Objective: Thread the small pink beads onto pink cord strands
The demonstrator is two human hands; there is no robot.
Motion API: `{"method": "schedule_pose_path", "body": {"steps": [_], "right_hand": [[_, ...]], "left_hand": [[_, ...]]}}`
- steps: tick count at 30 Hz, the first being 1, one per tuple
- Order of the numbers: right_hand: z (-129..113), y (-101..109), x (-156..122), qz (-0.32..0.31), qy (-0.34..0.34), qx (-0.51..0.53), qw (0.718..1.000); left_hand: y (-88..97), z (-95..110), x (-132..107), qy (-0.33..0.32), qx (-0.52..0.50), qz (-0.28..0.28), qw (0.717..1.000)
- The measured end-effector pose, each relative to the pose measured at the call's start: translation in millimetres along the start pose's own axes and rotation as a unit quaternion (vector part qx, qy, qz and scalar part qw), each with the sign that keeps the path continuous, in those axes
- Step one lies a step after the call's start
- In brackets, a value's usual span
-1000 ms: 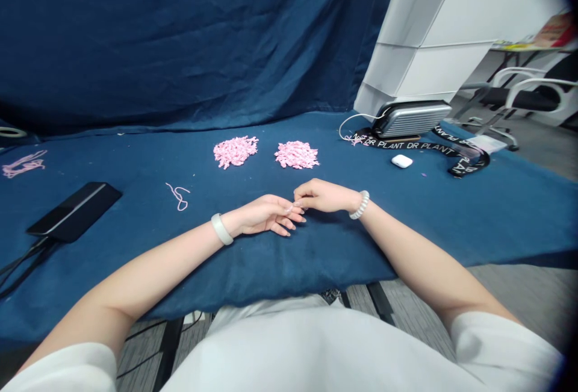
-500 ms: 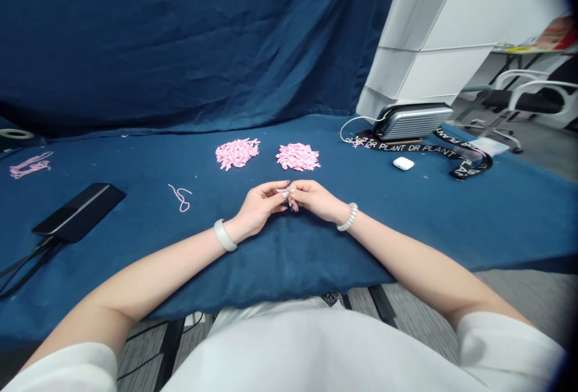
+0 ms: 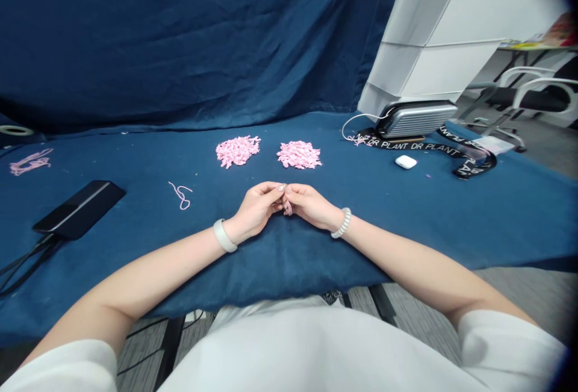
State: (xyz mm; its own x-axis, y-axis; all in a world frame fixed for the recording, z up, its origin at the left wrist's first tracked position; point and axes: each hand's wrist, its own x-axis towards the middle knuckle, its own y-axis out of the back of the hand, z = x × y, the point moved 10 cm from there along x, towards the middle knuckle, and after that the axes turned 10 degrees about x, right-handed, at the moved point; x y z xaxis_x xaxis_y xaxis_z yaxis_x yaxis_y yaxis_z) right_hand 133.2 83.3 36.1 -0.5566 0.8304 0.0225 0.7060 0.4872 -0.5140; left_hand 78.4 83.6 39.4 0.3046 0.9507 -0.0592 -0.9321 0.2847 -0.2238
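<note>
My left hand (image 3: 258, 206) and my right hand (image 3: 306, 203) meet at the middle of the blue cloth (image 3: 316, 247), fingertips pinched together on a small pink piece (image 3: 286, 206) held between them. Beyond my hands lie two heaps of similar pink pieces, the left heap (image 3: 237, 150) and the right heap (image 3: 298, 154). A loose pink string (image 3: 181, 192) lies to the left of my left hand. I wear a pale bracelet on each wrist.
A black phone (image 3: 77, 200) with cables lies at the left. More pink string (image 3: 29, 162) sits far left. At the back right are a silver case (image 3: 413, 118), a black printed lanyard (image 3: 424, 146) and a white earbud case (image 3: 405, 162). Office chairs stand beyond the table.
My left hand lifted from lying flat and curled its fingers up to meet the right hand. Both hands now pinch the pink piece together, slightly left of before.
</note>
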Motion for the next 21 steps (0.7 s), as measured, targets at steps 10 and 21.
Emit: {"method": "schedule_pose_path", "body": {"steps": [10, 21], "right_hand": [[2.2, 1.6, -0.7, 0.001, -0.007, -0.013, 1.000], [-12.5, -5.8, -2.9, -0.017, 0.020, -0.171, 0.985]], "left_hand": [[-0.1, 3.8, 2.6, -0.013, 0.039, -0.008, 0.999], [27.7, 42.6, 11.0, -0.146, 0.152, 0.086, 0.974]]}}
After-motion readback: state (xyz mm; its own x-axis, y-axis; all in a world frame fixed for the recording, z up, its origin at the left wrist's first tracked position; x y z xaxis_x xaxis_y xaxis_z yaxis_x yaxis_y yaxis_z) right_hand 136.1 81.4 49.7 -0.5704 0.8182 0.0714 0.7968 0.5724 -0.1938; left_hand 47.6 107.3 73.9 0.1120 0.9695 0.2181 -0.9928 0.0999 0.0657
